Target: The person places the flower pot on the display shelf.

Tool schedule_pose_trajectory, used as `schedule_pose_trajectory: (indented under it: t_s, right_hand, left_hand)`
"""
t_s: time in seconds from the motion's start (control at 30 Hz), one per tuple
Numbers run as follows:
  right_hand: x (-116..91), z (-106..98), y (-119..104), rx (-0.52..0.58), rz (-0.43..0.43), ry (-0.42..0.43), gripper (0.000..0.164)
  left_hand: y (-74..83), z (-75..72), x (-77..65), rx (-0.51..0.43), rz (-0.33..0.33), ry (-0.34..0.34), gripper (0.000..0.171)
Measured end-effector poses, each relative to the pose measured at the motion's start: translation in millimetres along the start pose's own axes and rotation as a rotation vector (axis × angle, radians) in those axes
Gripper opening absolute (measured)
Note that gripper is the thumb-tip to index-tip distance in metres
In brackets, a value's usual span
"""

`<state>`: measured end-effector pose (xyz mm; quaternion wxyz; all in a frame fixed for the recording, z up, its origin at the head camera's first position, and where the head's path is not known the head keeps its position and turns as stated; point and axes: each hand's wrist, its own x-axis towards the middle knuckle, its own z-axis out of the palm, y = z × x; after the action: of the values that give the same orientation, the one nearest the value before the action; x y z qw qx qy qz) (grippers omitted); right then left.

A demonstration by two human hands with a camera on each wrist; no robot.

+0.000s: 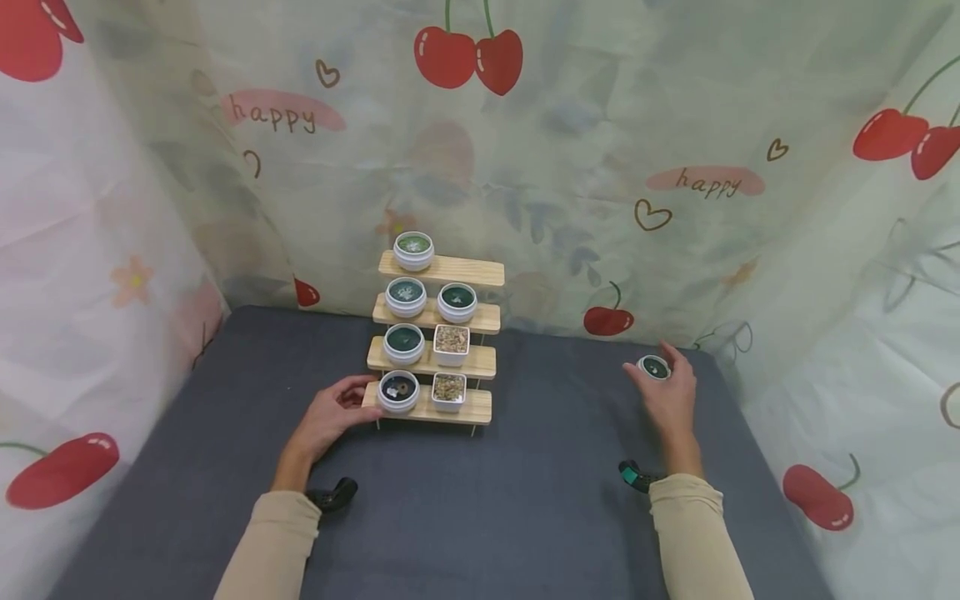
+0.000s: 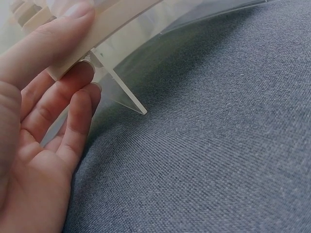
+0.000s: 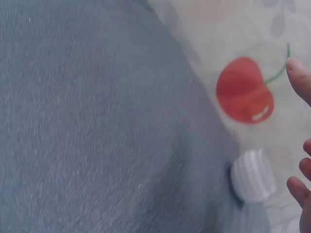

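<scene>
A tiered stand with wooden shelves [image 1: 476,406] and clear legs [image 2: 129,92] stands left of centre. My left hand [image 1: 337,414] grips the left end of its lowest shelf, thumb on top and fingers beneath. Beside that thumb sits a round white cup [image 1: 398,392] with dark contents. Far to the right, another round white cup [image 1: 655,367], dark green inside, stands on the table. My right hand [image 1: 670,396] is spread around this cup; in the right wrist view the ribbed white side [image 3: 252,175] shows a gap to the fingertips [image 3: 295,184].
More round cups [image 1: 405,297] and square white cups of brown bits [image 1: 452,340] stand on the shelves. A dark grey cloth [image 1: 540,500] covers the table. Cherry-printed fabric [image 1: 555,167] hangs behind and at both sides.
</scene>
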<state>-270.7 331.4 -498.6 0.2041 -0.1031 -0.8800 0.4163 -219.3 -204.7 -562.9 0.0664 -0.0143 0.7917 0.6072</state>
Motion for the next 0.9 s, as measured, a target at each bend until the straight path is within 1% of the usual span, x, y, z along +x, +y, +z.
schedule_pose_trajectory:
  t_s: [0.13, 0.2, 0.3, 0.43, 0.53, 0.63, 0.8, 0.9]
  right_hand:
    - [1, 4, 15, -0.004, -0.003, 0.033, 0.085]
    - [1, 7, 23, 0.004, 0.020, 0.036, 0.087]
    - [1, 11, 35, 0.061, 0.090, 0.029, 0.094]
    - [1, 15, 48, 0.186, 0.202, 0.011, 0.105]
    - [1, 18, 57, 0.228, 0.241, -0.003, 0.108]
    - [3, 19, 63, 0.188, 0.244, -0.035, 0.109]
    - [10, 19, 63, 0.071, 0.230, -0.095, 0.111]
    - [12, 20, 62, 0.036, 0.261, -0.109, 0.112]
  left_hand:
    - [-0.4, -0.8, 0.3, -0.009, 0.011, 0.000, 0.075]
    - [-0.4, -1.0, 0.3, -0.010, 0.014, 0.002, 0.075]
    - [0.2, -0.8, -0.3, -0.004, 0.013, -0.002, 0.075]
    - [0.5, 0.5, -0.9, -0.014, 0.011, -0.005, 0.073]
    - [0.8, 1.3, -1.1, -0.028, 0.012, -0.015, 0.073]
    - [0.4, 1.4, -1.6, -0.024, 0.015, -0.023, 0.073]
    - [-1.3, 0.1, -1.2, -0.025, 0.001, 0.002, 0.074]
    - [-2.0, -1.3, -0.7, -0.023, -0.001, 0.003, 0.075]
